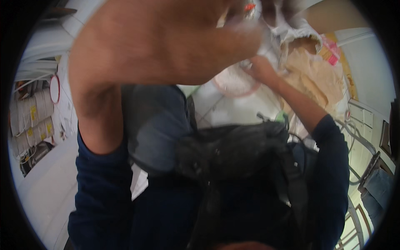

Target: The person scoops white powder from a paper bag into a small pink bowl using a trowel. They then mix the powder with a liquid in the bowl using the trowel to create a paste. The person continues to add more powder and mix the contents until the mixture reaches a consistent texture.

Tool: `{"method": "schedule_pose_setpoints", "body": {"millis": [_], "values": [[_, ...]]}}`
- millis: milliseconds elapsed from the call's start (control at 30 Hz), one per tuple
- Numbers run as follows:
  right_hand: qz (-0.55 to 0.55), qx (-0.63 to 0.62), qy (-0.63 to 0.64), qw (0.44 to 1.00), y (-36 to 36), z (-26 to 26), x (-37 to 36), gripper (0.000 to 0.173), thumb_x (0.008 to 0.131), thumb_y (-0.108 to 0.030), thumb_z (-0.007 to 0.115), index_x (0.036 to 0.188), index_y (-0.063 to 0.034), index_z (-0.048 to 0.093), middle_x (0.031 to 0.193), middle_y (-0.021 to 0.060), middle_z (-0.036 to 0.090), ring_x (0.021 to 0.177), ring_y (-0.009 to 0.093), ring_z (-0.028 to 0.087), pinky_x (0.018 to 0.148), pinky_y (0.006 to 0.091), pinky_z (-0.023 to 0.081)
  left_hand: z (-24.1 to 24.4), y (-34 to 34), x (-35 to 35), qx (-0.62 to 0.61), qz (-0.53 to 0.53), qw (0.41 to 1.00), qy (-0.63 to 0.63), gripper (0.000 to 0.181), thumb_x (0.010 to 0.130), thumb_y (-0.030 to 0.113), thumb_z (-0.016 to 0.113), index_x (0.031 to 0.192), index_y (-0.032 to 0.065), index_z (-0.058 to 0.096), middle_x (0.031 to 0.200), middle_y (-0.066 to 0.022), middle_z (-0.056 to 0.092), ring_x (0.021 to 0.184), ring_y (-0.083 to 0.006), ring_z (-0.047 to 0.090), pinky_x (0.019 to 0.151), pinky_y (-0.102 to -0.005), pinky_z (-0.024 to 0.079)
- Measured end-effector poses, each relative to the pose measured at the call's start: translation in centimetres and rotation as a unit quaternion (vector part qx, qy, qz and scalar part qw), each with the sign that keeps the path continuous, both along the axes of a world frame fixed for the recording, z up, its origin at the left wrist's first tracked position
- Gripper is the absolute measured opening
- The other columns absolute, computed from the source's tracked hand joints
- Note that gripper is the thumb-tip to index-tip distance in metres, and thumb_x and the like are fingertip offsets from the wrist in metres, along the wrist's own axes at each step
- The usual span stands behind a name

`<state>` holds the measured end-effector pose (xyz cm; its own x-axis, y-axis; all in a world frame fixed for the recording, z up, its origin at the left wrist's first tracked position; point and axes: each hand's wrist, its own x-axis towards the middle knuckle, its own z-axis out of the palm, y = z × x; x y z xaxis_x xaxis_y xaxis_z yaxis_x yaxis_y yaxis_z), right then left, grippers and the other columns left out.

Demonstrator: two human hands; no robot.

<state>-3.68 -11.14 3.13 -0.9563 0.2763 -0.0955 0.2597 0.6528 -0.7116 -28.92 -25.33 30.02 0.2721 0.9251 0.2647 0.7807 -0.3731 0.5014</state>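
Observation:
My left hand (247,37) is close to the camera at the top and blurred. Beside it is whitish, crumpled material (275,40), perhaps plastic, with a small red patch near the fingers; whether the hand grips it is unclear. Farther down, my right hand (257,69) has its fingers together at a small, shiny, whitish thing (246,64) too blurred to name. Just below the fingers lies a round container (236,84) with a pinkish rim and pale contents. To its right spreads crumpled, light-brown sheet material (315,78), with a pink piece (332,51) past it.
A black bag (237,150) lies across my front, over pale floor tiles (212,109). White cylindrical containers (32,109) with yellow labels stand at the left, near a red-rimmed round object (54,89). A metal chair-like frame (359,134) is at the right.

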Motion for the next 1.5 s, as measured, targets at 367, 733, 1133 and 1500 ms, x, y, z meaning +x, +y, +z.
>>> {"method": "schedule_pose_setpoints", "body": {"millis": [367,733,1133,1500], "values": [[0.199,0.008,-0.050,0.979,-1.7,2.7,-2.9,0.048,0.072,0.002,0.071,0.118,-0.0098,0.065,0.118,0.0128,0.064,0.109,0.033,0.062,0.093,0.0398,0.051,-7.6,-3.2,-9.0,-0.256,0.142,0.921,-0.258,0.043,0.092,0.046,0.062,0.096,0.0037,0.070,0.096,-0.0097,0.070,0.077,-0.0136,0.067,0.060,-0.0266,0.057],[-0.169,0.038,-0.097,0.980,2.0,2.3,-4.1,0.035,0.083,-0.022,0.073,0.115,-0.0081,0.068,0.096,0.0198,0.069,0.087,0.036,0.067,0.079,0.0414,0.053,-30.5,-5.5,2.4,-0.660,0.241,0.590,-0.398,0.066,0.100,0.041,0.054,0.135,-0.0137,0.043,0.120,-0.0273,0.057,0.100,-0.0339,0.065,0.088,-0.0405,0.057],[0.028,0.091,-0.033,0.995,-1.8,2.3,0.2,0.046,0.077,-0.010,0.074,0.122,-0.0135,0.061,0.111,0.0149,0.063,0.102,0.035,0.062,0.088,0.0415,0.053,-38.7,-7.1,7.5,-0.516,0.377,0.583,-0.502,0.046,0.094,0.008,0.052,0.132,-0.0132,0.041,0.121,-0.0232,0.058,0.104,-0.0253,0.065,0.090,-0.0346,0.057],[0.021,0.102,-0.078,0.992,2.0,1.8,0.4,0.043,0.079,-0.012,0.074,0.121,-0.0117,0.063,0.110,0.0155,0.065,0.100,0.034,0.064,0.087,0.0428,0.053,-34.9,-4.3,5.1,-0.480,0.387,0.569,-0.544,0.050,0.090,0.009,0.056,0.129,-0.0184,0.042,0.113,-0.0263,0.061,0.094,-0.0245,0.068,0.078,-0.0314,0.059]]}}
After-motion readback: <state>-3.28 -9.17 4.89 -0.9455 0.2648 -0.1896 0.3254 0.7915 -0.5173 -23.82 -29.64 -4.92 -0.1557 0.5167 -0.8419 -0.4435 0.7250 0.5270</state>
